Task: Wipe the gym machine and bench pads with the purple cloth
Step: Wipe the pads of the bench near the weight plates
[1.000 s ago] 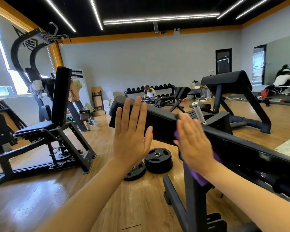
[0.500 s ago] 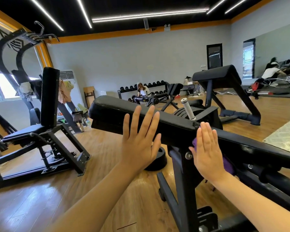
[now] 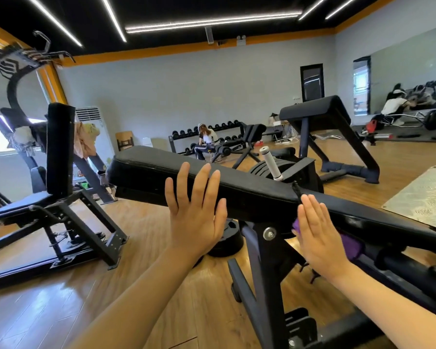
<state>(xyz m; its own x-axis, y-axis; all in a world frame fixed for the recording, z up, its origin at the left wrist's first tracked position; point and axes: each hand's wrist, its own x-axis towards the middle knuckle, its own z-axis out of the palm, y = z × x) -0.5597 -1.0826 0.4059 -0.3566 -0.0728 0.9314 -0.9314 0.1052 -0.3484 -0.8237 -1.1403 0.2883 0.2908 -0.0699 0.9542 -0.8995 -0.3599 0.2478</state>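
A long black bench pad (image 3: 237,182) slopes from upper left to lower right on a black metal frame (image 3: 264,268). My right hand (image 3: 320,235), fingers straight, presses the purple cloth (image 3: 350,245) flat against the near side of the pad; only the cloth's edges show round the hand. My left hand (image 3: 195,212) is raised with straight, spread fingers in front of the pad's side, and I cannot tell whether it touches the pad.
A seated machine with an upright back pad (image 3: 58,147) stands at the left on the wood floor. Weight plates (image 3: 227,238) lie under the bench. Another angled bench (image 3: 320,112), a dumbbell rack (image 3: 212,137) and people are farther back.
My right hand and the cloth have slid down and to the right along the pad's side. The view has dropped and shifted, so the pad's top now shows. My left hand stays raised.
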